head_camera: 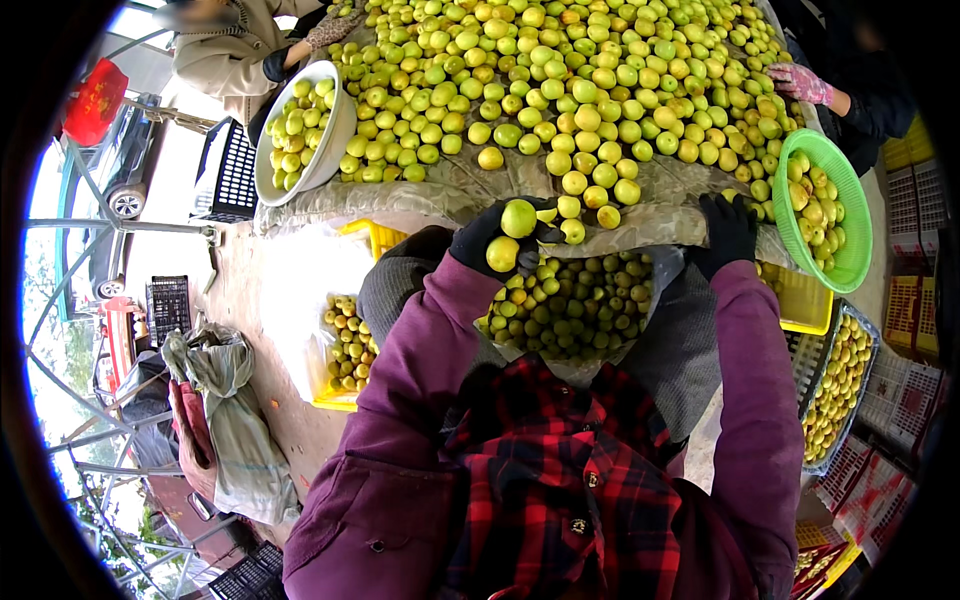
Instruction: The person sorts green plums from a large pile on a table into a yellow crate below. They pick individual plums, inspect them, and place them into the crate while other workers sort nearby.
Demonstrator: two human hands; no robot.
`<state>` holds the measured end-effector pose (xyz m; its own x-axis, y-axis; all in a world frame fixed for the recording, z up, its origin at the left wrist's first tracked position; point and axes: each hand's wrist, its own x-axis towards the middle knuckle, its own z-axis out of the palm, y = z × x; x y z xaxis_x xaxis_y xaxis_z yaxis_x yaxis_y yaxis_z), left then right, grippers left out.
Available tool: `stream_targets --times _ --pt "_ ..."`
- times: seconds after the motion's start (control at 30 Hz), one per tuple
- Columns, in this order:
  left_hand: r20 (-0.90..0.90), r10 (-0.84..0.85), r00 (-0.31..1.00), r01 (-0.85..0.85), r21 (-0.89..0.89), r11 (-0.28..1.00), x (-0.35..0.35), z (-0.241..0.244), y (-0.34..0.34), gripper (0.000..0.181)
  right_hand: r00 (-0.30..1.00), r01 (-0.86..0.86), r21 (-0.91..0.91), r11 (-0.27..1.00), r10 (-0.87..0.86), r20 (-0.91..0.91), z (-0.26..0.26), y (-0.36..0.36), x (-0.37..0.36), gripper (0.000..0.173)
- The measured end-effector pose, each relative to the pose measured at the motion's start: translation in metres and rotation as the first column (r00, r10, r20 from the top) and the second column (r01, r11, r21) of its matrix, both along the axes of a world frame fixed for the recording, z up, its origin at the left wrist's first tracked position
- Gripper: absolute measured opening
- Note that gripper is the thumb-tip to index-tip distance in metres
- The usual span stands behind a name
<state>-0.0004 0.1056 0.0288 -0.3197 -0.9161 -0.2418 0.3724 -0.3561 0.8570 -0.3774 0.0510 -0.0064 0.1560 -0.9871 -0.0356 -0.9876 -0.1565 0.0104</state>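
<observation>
My left hand (491, 238), in a dark glove, holds a round yellow-green fruit (518, 218) and a second fruit (502, 253) against its palm. It is above the near edge of a table heaped with such fruit (587, 117). Some of its fingertips reach toward loose fruits at the edge. My right hand (726, 234), gloved too, lies on the camouflage cloth (664, 225) at the table edge, fingers apart, beside a partly covered fruit. Between my knees sits a lined container of darker-looking, shaded fruit (581, 307).
A white basin (341, 139) of fruit stands at the table's left corner, a green basket (859, 217) at the right. Yellow crates (337, 401) flank my legs. Another person's gloved hand (802, 81) touches the heap at right; a person's sleeve (217, 67) shows at left.
</observation>
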Motion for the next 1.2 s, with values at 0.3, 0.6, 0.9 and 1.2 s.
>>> stream_targets --times 0.3,0.6,0.9,1.2 --pt "-0.472 0.132 0.872 0.066 0.380 0.923 -0.002 -0.006 -0.001 0.062 1.000 -0.010 0.002 1.000 0.010 0.018 -0.002 -0.001 -0.004 0.085" --pt "-0.163 -0.158 0.974 0.208 0.360 0.910 0.004 -0.059 0.018 0.050 1.000 0.022 0.037 0.999 -0.023 0.012 0.009 -0.003 0.004 0.088" --pt "0.502 -0.125 0.856 0.273 -0.233 0.933 -0.011 -0.043 0.003 0.028 0.994 -0.048 -0.028 0.998 0.050 0.098 0.010 0.002 -0.005 0.078" --pt "0.733 0.615 0.290 0.198 -0.675 0.711 0.050 -0.040 -0.173 0.057 0.710 -0.206 -0.266 0.942 0.331 0.621 0.007 -0.090 0.051 0.080"
